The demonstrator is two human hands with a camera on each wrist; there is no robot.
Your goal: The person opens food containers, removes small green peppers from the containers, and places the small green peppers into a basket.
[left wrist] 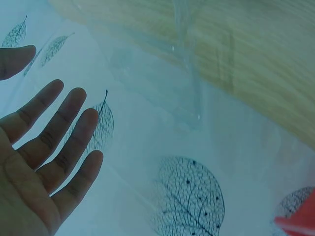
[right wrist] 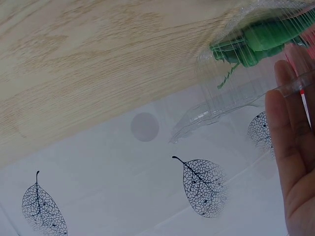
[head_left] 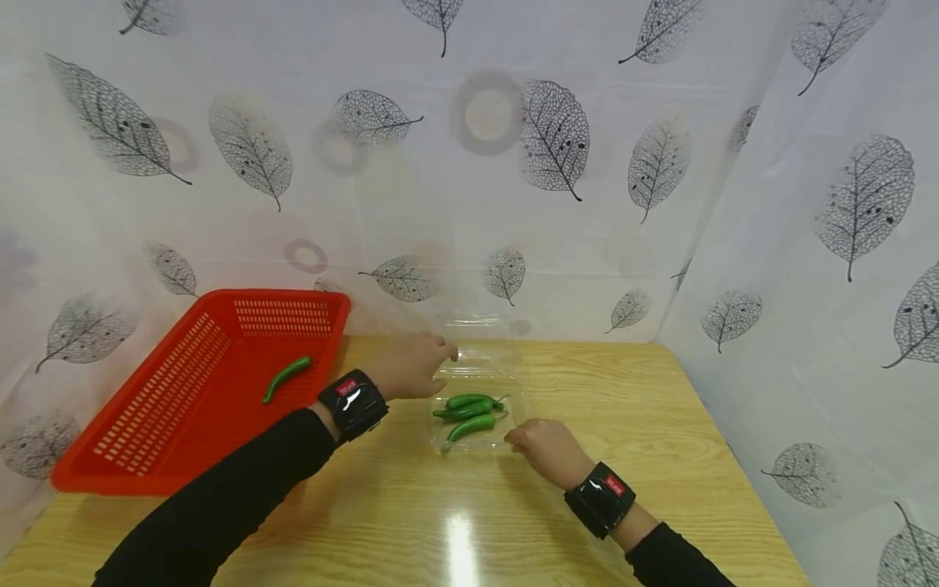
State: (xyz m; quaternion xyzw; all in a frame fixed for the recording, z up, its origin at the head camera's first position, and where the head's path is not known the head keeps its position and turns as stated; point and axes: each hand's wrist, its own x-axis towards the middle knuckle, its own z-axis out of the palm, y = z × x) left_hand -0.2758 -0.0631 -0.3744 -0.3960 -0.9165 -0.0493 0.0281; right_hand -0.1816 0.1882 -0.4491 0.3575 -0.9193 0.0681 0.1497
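Observation:
A clear plastic box (head_left: 480,446) stands on the table with its transparent lid (head_left: 480,333) raised at the back. Several green chili peppers (head_left: 473,424) lie together inside. My left hand (head_left: 412,367) is at the box's left rear, close to the lid. In the left wrist view its fingers are spread and hold nothing. At the front right corner of the box is my right hand (head_left: 548,448). The right wrist view has its fingers (right wrist: 285,128) fairly straight against the box's edge, with some fingertips seen through the plastic; the thumb is hidden there.
To the left sits a red plastic basket (head_left: 213,297) with slotted walls, and one green chili pepper (head_left: 288,379) lies in it. The wooden table (head_left: 623,399) meets a leaf-patterned sheet (head_left: 440,204) at the back, which continues on the right side.

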